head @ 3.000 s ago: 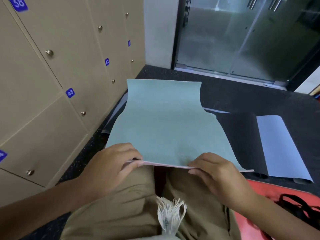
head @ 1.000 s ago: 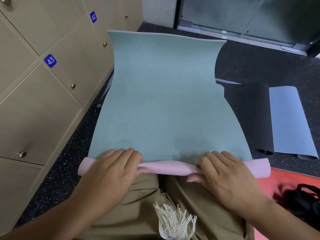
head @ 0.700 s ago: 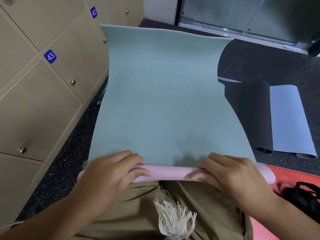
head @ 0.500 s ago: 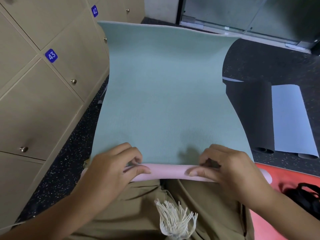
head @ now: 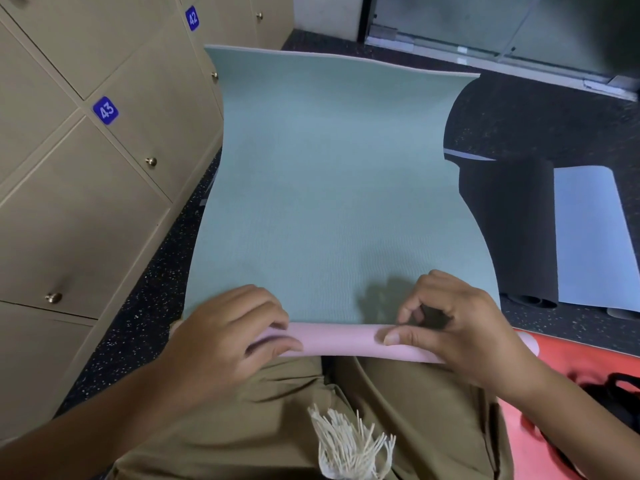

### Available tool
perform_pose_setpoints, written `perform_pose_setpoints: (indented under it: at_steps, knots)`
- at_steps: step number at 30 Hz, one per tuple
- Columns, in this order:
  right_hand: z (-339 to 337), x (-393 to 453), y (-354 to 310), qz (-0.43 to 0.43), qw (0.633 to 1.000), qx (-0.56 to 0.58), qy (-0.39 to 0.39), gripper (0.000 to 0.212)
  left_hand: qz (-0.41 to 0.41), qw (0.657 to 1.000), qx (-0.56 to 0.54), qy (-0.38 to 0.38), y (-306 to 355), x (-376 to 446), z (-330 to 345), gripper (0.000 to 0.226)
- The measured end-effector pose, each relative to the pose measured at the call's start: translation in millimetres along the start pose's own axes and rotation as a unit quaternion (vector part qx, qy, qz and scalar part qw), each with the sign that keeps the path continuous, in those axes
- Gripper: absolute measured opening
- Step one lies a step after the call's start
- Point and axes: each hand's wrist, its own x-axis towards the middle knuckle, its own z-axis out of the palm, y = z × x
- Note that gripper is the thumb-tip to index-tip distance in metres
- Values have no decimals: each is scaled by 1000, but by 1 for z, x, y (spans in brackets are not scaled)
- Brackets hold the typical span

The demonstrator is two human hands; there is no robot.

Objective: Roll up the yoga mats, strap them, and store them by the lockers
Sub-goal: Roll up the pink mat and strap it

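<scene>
A teal yoga mat (head: 332,188) with a pink underside lies flat on the dark floor, stretching away from me. Its near end is curled into a small pink roll (head: 341,341) just above my knees. My left hand (head: 225,341) grips the left part of the roll, fingers on top and thumb underneath. My right hand (head: 460,334) pinches the right part, thumb pressed on the pink side and fingers curled over the top. A cream fringed tassel (head: 349,445) hangs over my lap.
Beige lockers (head: 104,161) numbered 42 and 43 line the left side. A black and pale blue mat (head: 540,233) lies part unrolled to the right. A red mat (head: 575,379) with a black strap (head: 620,396) sits at lower right. Glass doors (head: 502,26) stand far ahead.
The mat's near edge was flat three seconds ago; it has been folded over and turned into a tight pink roll. Both hands have kept hold of it and shifted grip.
</scene>
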Motion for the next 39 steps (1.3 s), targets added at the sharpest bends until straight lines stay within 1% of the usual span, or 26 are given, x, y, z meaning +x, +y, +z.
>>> perform_pose_setpoints:
  at_steps: [2,4,6,9,11,13,15,17,20,24,27,30,32,36,39]
  knots:
    - [0,2,2,-12,1000,-13,7,31,14,998,51,-14,4,-1,-2,50]
    - [-1,1,3,-23,999,-40,11,32,11,995,98,-24,11,-1,-3,56]
    - [-1,0,2,-40,996,-70,23,35,-5,990,136,-29,19,-3,-2,53]
    - [2,-4,-6,-96,979,-165,77,38,-34,982,183,-42,28,-4,-2,44]
    - [6,-10,-13,-101,960,-235,114,38,-68,981,175,-40,31,-3,-1,39]
    - [10,-19,-20,-101,944,-291,121,35,-96,983,150,-36,29,-2,2,36]
    - [12,-27,-20,-101,938,-309,122,33,-111,986,123,-27,23,0,5,37]
    - [10,-30,-14,-96,948,-280,118,37,-116,989,93,-16,16,3,7,37]
    - [4,-27,-3,-85,970,-212,84,48,-123,991,52,-13,8,8,8,42]
    - [-3,-18,6,-75,980,-179,50,47,-144,989,2,-13,0,17,7,50]
    - [-7,-7,8,-61,985,-158,19,45,-161,987,-13,-21,-4,23,5,48]
    - [-14,8,5,-8,996,-90,-6,38,-188,981,-27,-27,-7,29,1,39]
    - [-19,18,1,38,997,-51,-31,35,-165,986,-3,-23,-8,32,0,36]
    - [-26,35,-4,128,986,44,-96,32,-51,996,68,-1,-10,29,5,33]
    - [-31,43,-1,175,971,117,-117,35,-14,991,135,-3,-5,26,4,44]
